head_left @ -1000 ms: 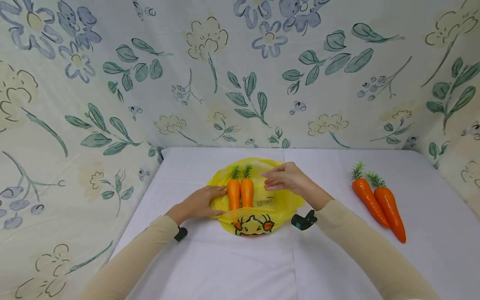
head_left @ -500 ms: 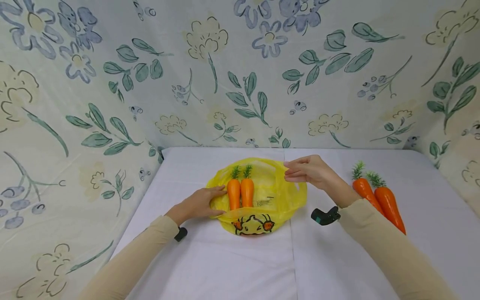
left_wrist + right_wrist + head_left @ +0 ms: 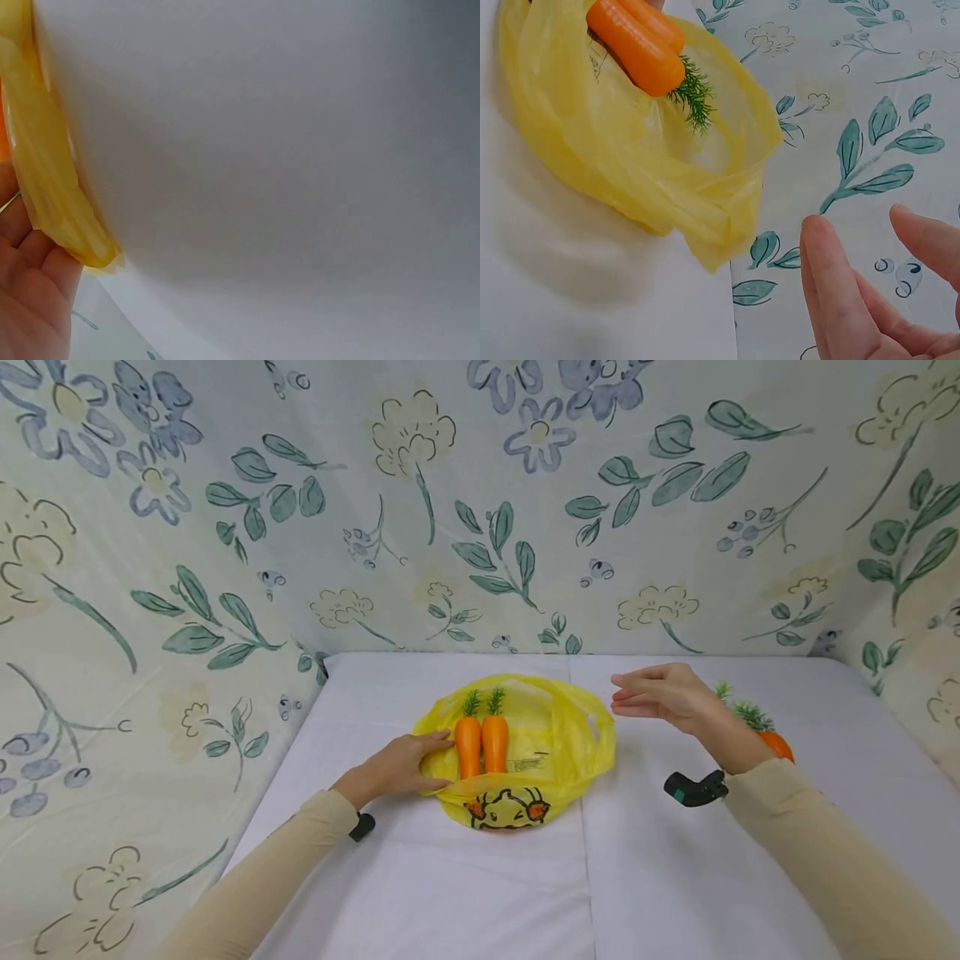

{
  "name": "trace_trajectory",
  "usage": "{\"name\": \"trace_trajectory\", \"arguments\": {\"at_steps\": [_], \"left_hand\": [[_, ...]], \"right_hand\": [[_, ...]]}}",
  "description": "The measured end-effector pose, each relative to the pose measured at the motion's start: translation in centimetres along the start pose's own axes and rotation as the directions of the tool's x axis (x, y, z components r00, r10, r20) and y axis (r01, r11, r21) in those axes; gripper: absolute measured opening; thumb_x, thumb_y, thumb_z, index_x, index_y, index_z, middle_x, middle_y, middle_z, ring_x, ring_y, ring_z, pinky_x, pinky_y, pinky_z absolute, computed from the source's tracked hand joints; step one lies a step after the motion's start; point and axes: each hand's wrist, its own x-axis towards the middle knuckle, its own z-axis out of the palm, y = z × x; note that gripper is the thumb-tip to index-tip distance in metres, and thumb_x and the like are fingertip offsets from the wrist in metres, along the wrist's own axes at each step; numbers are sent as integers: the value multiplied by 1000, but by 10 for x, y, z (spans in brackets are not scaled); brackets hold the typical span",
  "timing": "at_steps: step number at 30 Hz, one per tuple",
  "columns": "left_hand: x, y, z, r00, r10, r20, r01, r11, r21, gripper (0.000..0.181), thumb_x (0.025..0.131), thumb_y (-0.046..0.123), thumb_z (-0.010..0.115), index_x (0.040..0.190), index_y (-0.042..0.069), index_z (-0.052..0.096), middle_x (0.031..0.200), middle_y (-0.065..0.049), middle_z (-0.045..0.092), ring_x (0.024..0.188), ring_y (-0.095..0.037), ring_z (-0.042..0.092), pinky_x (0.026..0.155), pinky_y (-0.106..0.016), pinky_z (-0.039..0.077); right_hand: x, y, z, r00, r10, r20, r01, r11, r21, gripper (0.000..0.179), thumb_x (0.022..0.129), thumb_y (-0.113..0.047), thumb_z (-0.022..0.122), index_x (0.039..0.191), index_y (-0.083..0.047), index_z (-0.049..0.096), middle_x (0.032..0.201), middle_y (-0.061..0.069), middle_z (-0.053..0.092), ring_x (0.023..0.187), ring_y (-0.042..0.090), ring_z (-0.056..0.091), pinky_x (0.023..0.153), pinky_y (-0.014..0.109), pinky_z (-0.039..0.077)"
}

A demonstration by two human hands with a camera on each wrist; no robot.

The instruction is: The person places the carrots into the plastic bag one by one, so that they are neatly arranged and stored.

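While my left hand [image 3: 401, 766] lies against the left edge of the yellow bag [image 3: 551, 739], I can't tell whether it pinches the plastic. That film looks thin, limp and easily torn, best taken by a gathered fold of rim. Inside lie two carrots [image 3: 482, 747], leafy ends away from me; I'd judge them light, stiff and slick, best gripped round their thick shoulders. My right hand [image 3: 663, 697] holds nothing, fingers straight, thumb apart, just beside the bag. Two more carrots [image 3: 777, 746], partly hidden behind that wrist, precede the floral cloth [image 3: 525, 631].

Two carrots [image 3: 494, 747] in bag [image 3: 566, 731] — more carrots [image 3: 777, 746] right
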Motion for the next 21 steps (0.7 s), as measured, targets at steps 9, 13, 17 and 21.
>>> {"name": "trace_trajectory", "arguments": {"at_steps": [9,13,17,21], "left_hand": [[0,1,0,1000,-11,9,11,1000,3,73,87,51,73,145,12,54,154,-8,42,140,-28,41,114,-46,33],[1,2,-1,1000,-13,10,13,1000,-4,72,87,50,73,144,10,54,153,-8,43,140,-28,41,114,-46,33],[1,2,0,1000,-12,13,12,1000,-1,72,87,50,73,145,10,54,153,-8,43,140,-27,41,114,-45,33],[0,2,-1,1000,-9,15,9,1000,-1,72,88,50,72,145,11,54,153,-8,43,140,-27,41,114,-46,33]], "right_hand": [[-3,10,-28,998,22,-62,-24,999,-25,73,92,-27,73,141,15,38,103,11,66,87,17,73,84,37,57],[-6,13,-41,995,28,-91,-32,999,-37,71,92,-28,74,141,11,40,100,7,68,87,18,73,83,37,57],[-10,17,-56,995,25,-97,-30,998,-54,73,94,-28,71,146,10,35,98,4,68,88,18,73,83,37,58],[-15,21,-74,994,55,-99,-60,997,-46,79,93,-32,71,148,10,32,95,-1,68,89,17,73,84,35,57]]}}
